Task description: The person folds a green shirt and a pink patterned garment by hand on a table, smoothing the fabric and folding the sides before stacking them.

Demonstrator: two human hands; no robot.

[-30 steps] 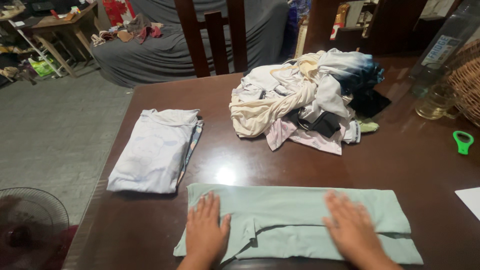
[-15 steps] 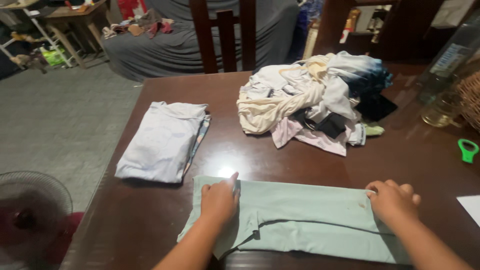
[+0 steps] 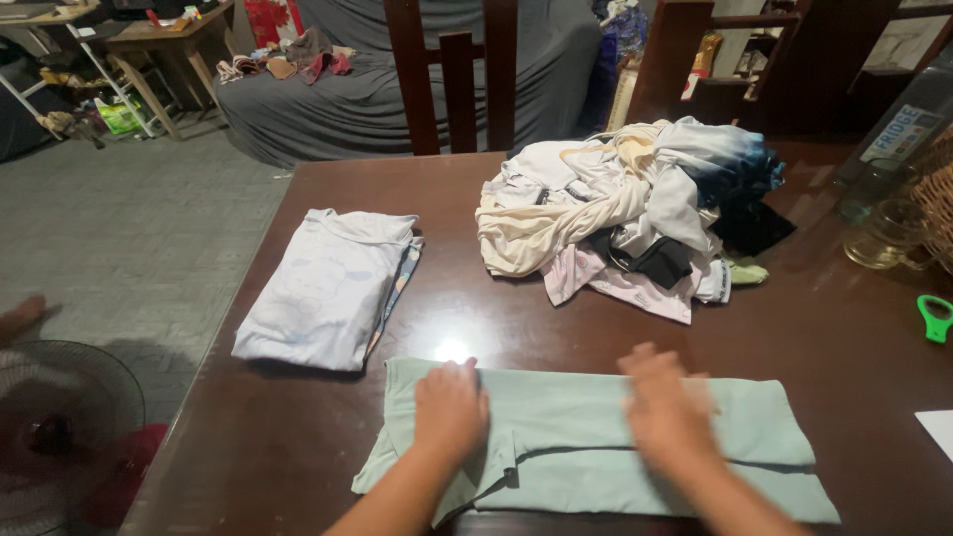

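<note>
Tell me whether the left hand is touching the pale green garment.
Touching. The head view shows the left hand resting flat on the pale green garment, no gap visible.

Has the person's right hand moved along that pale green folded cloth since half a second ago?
Yes. The right hand has slid leftward from the pale green folded cloth's right end toward its middle.

Head view, steeply down, near table
</note>
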